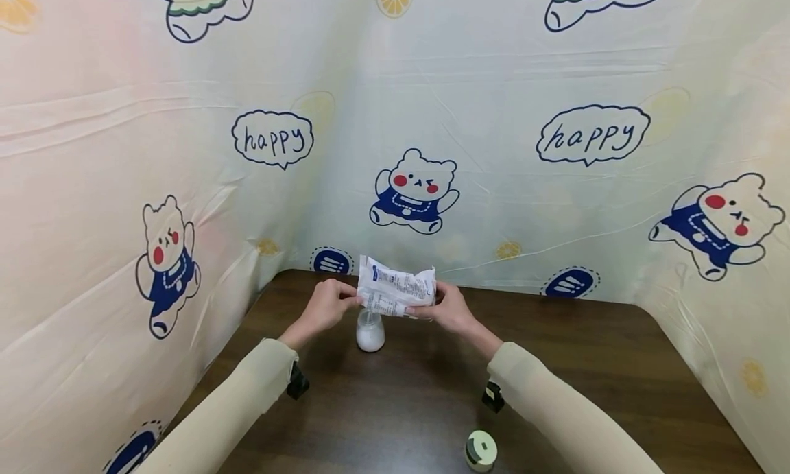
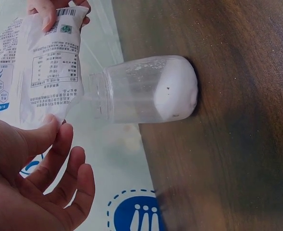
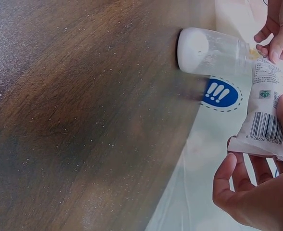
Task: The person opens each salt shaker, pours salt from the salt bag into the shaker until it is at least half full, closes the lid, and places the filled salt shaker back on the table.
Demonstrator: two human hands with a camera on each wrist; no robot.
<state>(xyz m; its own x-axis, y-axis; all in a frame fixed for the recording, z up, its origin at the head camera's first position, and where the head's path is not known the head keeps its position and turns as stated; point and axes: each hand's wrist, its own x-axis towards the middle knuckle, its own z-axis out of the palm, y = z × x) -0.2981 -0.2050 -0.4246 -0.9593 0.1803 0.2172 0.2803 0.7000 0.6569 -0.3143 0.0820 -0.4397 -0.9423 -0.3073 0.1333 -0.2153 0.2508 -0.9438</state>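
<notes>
Bag [image 1: 398, 289]: centre of the head view, tilted over the jar
Left hand [image 1: 325, 306]: pinches the bag's corner by the jar's mouth
Right hand [image 1: 453, 311]: grips the bag's other end
Jar [image 1: 370, 335]: upright, white powder [image 2: 176, 89] in its bottom
Green cap [image 1: 482, 451]: bottom edge, right of centre

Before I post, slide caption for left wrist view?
Left hand pinches a printed packet above a clear jar holding white powder.

Dark brown wood-look counter [image 1: 555, 364], rounded at the far corners. Clear jar [image 1: 370, 337] with white powder's standing upright far left-ish, pale green lid [image 1: 481, 451] sits near right, plus tiny white specks [image 3: 113, 145] scattered about.
</notes>
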